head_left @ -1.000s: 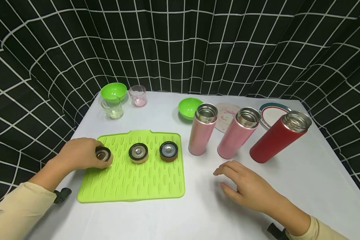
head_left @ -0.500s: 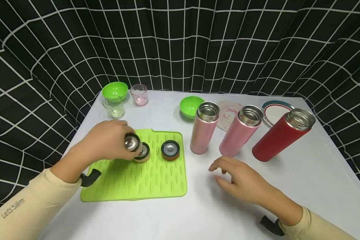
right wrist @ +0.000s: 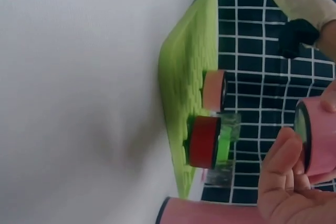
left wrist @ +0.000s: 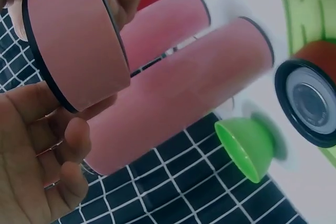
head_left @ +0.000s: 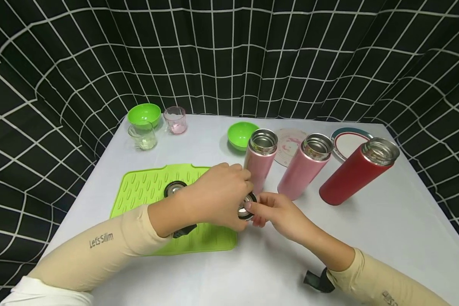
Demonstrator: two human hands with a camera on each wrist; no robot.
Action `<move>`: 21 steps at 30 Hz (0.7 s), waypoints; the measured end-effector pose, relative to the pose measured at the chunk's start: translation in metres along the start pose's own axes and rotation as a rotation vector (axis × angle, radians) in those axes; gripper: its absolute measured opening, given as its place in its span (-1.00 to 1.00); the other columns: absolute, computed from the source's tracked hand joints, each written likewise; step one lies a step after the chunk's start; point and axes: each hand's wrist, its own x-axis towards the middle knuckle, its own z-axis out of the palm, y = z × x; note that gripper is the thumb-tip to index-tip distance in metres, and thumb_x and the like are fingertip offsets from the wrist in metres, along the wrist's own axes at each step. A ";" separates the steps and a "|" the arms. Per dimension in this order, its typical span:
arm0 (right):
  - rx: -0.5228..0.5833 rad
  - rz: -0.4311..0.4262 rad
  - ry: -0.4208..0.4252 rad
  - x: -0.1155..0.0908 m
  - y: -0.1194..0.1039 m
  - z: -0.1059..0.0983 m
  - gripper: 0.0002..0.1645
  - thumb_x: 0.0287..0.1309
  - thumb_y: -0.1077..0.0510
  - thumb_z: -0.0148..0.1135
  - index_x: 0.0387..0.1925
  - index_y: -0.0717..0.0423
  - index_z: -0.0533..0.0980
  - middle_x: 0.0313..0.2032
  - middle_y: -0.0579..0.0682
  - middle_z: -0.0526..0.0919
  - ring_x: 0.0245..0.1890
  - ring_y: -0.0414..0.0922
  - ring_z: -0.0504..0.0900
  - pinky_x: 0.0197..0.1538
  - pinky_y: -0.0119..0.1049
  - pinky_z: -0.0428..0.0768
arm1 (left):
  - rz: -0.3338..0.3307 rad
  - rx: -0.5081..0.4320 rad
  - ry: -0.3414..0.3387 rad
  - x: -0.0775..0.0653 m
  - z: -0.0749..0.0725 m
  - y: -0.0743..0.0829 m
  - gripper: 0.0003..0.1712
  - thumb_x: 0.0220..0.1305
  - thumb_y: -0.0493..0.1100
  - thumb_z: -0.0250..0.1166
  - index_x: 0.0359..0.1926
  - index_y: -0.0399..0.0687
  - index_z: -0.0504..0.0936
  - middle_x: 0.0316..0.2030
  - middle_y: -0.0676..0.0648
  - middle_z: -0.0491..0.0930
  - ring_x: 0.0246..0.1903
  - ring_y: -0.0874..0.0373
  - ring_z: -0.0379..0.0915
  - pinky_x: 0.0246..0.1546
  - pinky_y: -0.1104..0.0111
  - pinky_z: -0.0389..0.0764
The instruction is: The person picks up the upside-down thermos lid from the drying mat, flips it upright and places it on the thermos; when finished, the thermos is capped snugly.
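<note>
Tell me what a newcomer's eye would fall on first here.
Probably the pink lid in the middle of the head view, held by both the left hand and the right hand by the right edge of the green mat. Next, likely the row of open flasks beyond the right hand: two pink flasks, then the red flask farthest right.

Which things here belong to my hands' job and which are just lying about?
Likely in the job:
pink lid, held by left hand and right hand
peach lid, red lid
green mat
left pink bottle, right pink bottle, red bottle

Probably unrelated:
left bowl, right bowl
clear glass, pink glass
patterned plate, teal-rimmed plate
</note>
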 end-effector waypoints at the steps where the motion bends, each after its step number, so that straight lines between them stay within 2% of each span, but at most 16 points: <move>1: 0.001 -0.002 0.002 0.000 0.000 0.000 -0.61 0.31 -0.07 0.18 -0.38 0.21 0.54 -0.44 0.10 0.61 -0.39 0.02 0.60 -0.22 -0.14 0.59 | -0.002 -0.004 0.001 0.000 0.001 0.000 -0.53 -0.20 0.30 0.42 -0.42 0.11 0.56 -0.46 0.15 0.34 -0.42 0.18 0.25 -0.42 0.36 0.36; 5: 0.010 0.002 0.031 0.000 0.000 -0.001 -0.64 0.28 -0.04 0.20 -0.35 0.22 0.54 -0.45 0.09 0.62 -0.39 0.01 0.59 -0.23 -0.17 0.57 | -0.012 -0.027 0.031 -0.001 0.004 0.000 -0.43 -0.16 0.35 0.43 -0.26 0.08 0.60 -0.38 0.14 0.39 -0.37 0.17 0.27 -0.40 0.36 0.37; 7: -0.011 -0.019 0.068 -0.001 0.000 -0.002 -0.67 0.26 -0.02 0.24 -0.32 0.20 0.55 -0.44 0.05 0.63 -0.38 -0.01 0.59 -0.24 -0.20 0.56 | -0.033 -0.072 0.048 -0.003 0.005 -0.001 -0.23 -0.17 0.43 0.43 -0.05 0.04 0.59 -0.27 0.12 0.44 -0.30 0.17 0.29 -0.34 0.35 0.41; 9: -0.055 -0.072 0.124 -0.003 0.000 -0.003 -0.73 0.22 -0.01 0.30 -0.28 0.14 0.57 -0.42 -0.01 0.65 -0.37 -0.05 0.60 -0.26 -0.23 0.56 | -0.076 -0.164 0.060 -0.006 0.008 -0.003 0.00 -0.21 0.53 0.40 0.14 0.00 0.52 -0.14 0.11 0.48 -0.21 0.20 0.32 -0.25 0.36 0.45; 11: -0.141 -0.198 0.193 -0.006 0.000 -0.004 -0.78 0.17 0.04 0.38 -0.24 0.07 0.59 -0.39 -0.10 0.65 -0.36 -0.12 0.60 -0.26 -0.27 0.58 | -0.147 -0.300 0.056 -0.009 0.011 -0.007 0.15 -0.27 0.62 0.35 0.25 -0.01 0.44 -0.08 0.13 0.48 -0.16 0.24 0.34 -0.21 0.38 0.47; 13: -0.259 -0.376 0.272 -0.008 0.001 -0.005 -0.77 0.09 0.08 0.44 -0.21 0.01 0.60 -0.36 -0.19 0.65 -0.36 -0.18 0.60 -0.26 -0.33 0.59 | -0.220 -0.479 0.029 -0.011 0.015 -0.011 0.18 -0.30 0.66 0.32 0.24 0.02 0.43 -0.11 0.16 0.51 -0.19 0.28 0.40 -0.23 0.39 0.51; 17: -0.461 -0.771 0.394 -0.009 0.003 -0.006 -0.75 0.14 0.08 0.37 -0.17 0.09 0.58 -0.28 -0.16 0.63 -0.30 -0.19 0.57 -0.18 -0.40 0.57 | -0.337 -0.835 -0.038 -0.015 0.023 -0.017 -0.08 -0.17 0.53 0.39 0.10 0.06 0.53 -0.27 0.13 0.58 -0.31 0.21 0.50 -0.34 0.32 0.58; 19: -0.528 -0.923 0.424 -0.008 0.002 -0.006 -0.71 0.20 0.05 0.28 -0.16 0.17 0.57 -0.25 -0.07 0.63 -0.27 -0.14 0.58 -0.12 -0.41 0.56 | -0.363 -0.989 -0.050 -0.015 0.027 -0.018 -0.23 -0.09 0.38 0.46 0.04 0.02 0.59 -0.29 0.08 0.61 -0.30 0.16 0.54 -0.31 0.28 0.60; 21: -0.583 -1.050 0.450 -0.007 0.001 -0.005 -0.66 0.26 0.04 0.20 -0.16 0.27 0.57 -0.22 0.02 0.63 -0.26 -0.07 0.60 -0.09 -0.38 0.57 | -0.370 -1.099 -0.047 -0.016 0.031 -0.018 -0.35 -0.07 0.25 0.51 -0.03 0.00 0.64 -0.30 0.04 0.64 -0.28 0.13 0.56 -0.27 0.26 0.61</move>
